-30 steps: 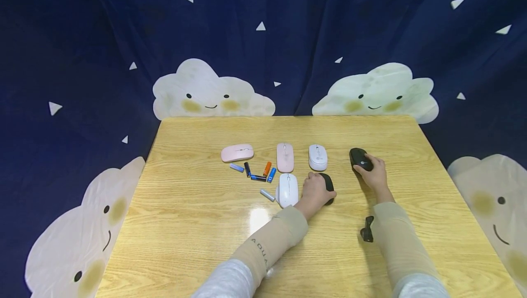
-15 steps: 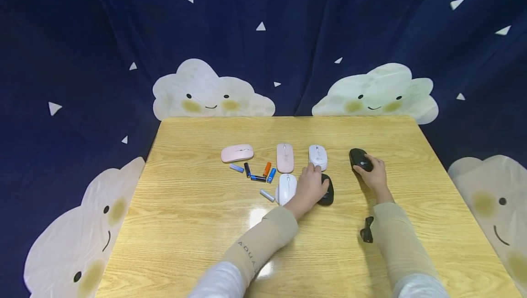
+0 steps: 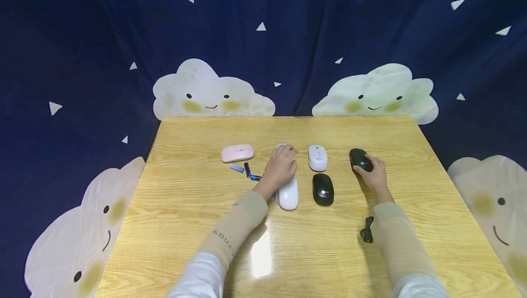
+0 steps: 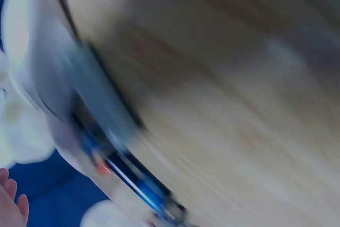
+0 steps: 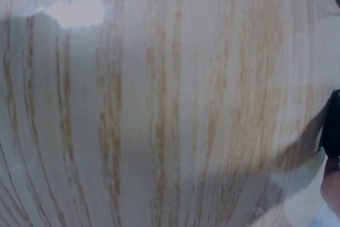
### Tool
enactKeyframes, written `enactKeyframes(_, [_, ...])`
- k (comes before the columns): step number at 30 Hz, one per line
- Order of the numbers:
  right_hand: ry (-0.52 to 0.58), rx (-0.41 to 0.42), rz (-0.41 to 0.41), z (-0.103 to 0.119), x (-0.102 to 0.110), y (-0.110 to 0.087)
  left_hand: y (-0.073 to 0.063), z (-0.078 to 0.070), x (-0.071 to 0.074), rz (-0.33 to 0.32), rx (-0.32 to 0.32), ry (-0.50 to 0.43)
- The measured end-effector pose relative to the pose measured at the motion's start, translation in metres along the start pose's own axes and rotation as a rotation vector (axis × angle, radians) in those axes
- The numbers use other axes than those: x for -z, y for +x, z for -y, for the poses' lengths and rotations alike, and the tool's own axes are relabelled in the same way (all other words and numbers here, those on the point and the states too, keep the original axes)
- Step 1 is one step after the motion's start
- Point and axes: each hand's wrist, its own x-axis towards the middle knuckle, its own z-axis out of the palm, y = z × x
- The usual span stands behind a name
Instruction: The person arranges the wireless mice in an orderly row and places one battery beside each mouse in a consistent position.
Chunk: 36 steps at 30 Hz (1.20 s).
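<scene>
My left hand (image 3: 282, 164) is over a pink mouse (image 3: 283, 144) and hides most of it. Its fingers look loosely bent, with nothing seen between them. Just below its wrist lies a white mouse (image 3: 289, 197), partly covered. The right hand (image 3: 373, 173) holds a black mouse (image 3: 359, 157) on the table, thumb and fingers at its sides; the right wrist view catches only that mouse's dark edge (image 5: 332, 126) and a fingertip. A second black mouse (image 3: 323, 189) stands alone between the hands. The left wrist view is blurred, showing the left fingers (image 4: 10, 200) low at its left.
Behind are a white mouse (image 3: 318, 157) and another pink mouse (image 3: 237, 153). Loose batteries include a light blue battery (image 3: 236, 168) and a dark battery (image 3: 247, 170); others are hidden under the left arm. A small black object (image 3: 367, 229) is beside the right sleeve.
The left hand has let go of the nearer black mouse and moved left to the middle pink mouse. That black mouse now stands fully uncovered. The right hand stays in place.
</scene>
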Motion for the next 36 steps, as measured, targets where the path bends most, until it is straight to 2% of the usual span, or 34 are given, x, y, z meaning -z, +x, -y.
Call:
enactKeyframes(5, [0.004,0.007,0.000,0.000,0.000,0.000,-0.004,0.043,0.006,0.038,0.047,0.006])
enactKeyframes(9, [0.010,0.009,-0.001,0.002,0.000,0.000,-0.007,0.074,0.011,0.093,0.115,0.009])
enactKeyframes(14, [0.006,0.008,-0.004,0.002,0.001,0.001,-0.015,0.103,0.018,0.202,0.229,-0.024])
enactKeyframes(17, [0.005,0.006,-0.006,0.002,0.001,0.001,-0.019,0.117,0.022,0.265,0.275,-0.044])
enactKeyframes(23, [0.010,0.003,-0.005,0.002,0.001,0.000,-0.025,0.138,0.029,0.388,0.319,-0.098])
enactKeyframes(27, [0.020,0.005,-0.004,0.002,0.001,-0.001,-0.028,0.146,0.034,0.457,0.340,-0.134])
enactKeyframes(36, [0.024,0.005,0.000,0.001,0.001,0.001,-0.031,0.155,0.036,0.487,0.332,-0.174])
